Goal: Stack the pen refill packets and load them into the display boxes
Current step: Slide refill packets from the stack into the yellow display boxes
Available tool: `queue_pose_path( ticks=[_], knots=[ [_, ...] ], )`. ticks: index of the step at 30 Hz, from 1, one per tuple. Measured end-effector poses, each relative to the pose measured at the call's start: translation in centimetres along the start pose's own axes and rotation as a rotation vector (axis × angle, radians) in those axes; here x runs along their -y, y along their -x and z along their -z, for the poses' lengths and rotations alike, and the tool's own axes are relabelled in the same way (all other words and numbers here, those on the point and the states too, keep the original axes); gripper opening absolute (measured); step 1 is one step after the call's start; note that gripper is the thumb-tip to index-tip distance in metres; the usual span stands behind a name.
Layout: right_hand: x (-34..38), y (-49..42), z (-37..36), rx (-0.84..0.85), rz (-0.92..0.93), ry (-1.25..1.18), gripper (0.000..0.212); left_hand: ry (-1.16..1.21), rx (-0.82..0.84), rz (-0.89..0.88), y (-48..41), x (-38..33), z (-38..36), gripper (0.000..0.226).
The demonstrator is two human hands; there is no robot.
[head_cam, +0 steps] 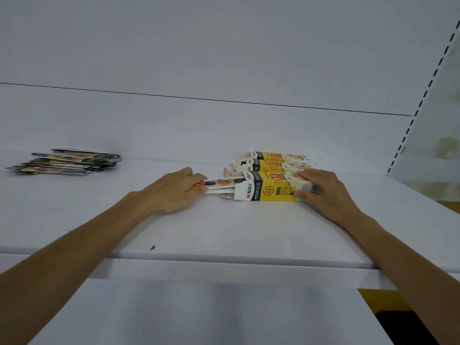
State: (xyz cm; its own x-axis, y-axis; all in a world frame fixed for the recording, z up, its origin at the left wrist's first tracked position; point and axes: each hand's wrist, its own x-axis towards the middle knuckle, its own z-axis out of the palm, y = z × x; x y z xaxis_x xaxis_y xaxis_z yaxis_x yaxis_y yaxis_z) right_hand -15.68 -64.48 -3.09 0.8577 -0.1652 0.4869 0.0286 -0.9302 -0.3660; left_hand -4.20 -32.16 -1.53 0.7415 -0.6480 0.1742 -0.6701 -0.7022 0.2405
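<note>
Head view. Nearest to us is the white shelf (224,232), with both forearms crossing its front edge. Left hand (171,192): fingers curled round the outer end of a thin stack of refill packets (221,183). The stack's other end sits inside the open mouth of the nearest display box (276,189), just beyond the left fingertips. Right hand (321,192): fingers curled over the top of that box's closed end, thumb against its near side, box lying flat on the shelf. Just behind the right fingers we see a second display box (273,166) and a third display box (278,155), side by side. Well to the left of the left fingers and farther back lies a loose pile of packets (67,161). Behind everything stands a white back panel (224,58).
</note>
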Motion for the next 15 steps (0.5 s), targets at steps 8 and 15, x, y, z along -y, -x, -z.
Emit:
queue_pose_path(
  ticks=[8, 15],
  knots=[
    [0.6, 0.1, -0.1, -0.017, 0.008, 0.013, 0.055, 0.148, -0.069, -0.024, -3.1, -6.1, -1.6, 0.050],
    [1.0, 0.2, 0.0, -0.096, -0.108, 0.073, 0.066, 0.197, -0.387, 0.305, -0.4, -5.0, 0.0, 0.037]
  ],
)
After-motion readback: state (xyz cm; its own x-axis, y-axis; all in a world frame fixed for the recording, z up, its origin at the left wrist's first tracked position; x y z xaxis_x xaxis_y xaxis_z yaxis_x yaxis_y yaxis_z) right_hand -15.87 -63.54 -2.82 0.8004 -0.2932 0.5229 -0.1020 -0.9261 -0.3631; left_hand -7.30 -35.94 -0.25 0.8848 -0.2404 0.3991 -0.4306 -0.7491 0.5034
